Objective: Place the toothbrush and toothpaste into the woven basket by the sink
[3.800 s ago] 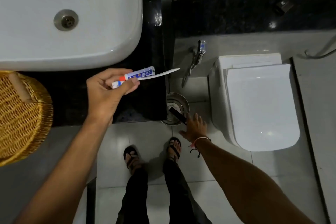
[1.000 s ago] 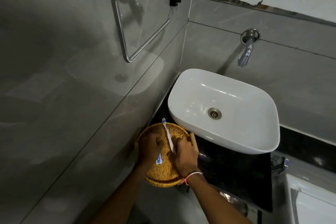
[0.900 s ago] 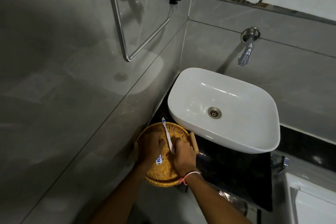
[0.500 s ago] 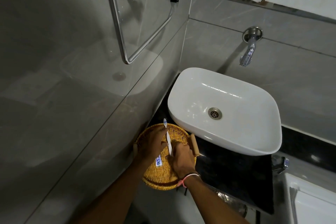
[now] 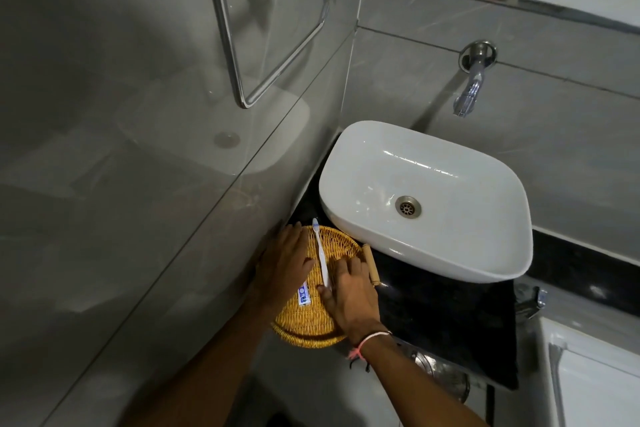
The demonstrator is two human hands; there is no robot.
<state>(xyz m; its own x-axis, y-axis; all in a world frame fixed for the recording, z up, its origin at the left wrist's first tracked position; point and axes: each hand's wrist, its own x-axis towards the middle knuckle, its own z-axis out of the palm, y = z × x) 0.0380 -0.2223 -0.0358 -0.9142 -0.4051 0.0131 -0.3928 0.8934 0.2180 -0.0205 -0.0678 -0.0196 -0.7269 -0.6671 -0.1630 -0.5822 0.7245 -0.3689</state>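
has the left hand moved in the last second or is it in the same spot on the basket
Yes. The left hand has slid toward the wall-side rim of the woven basket, uncovering the toothpaste beside the toothbrush.

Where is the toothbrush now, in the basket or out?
In: the toothbrush lies flat across the woven basket, its head over the far rim.
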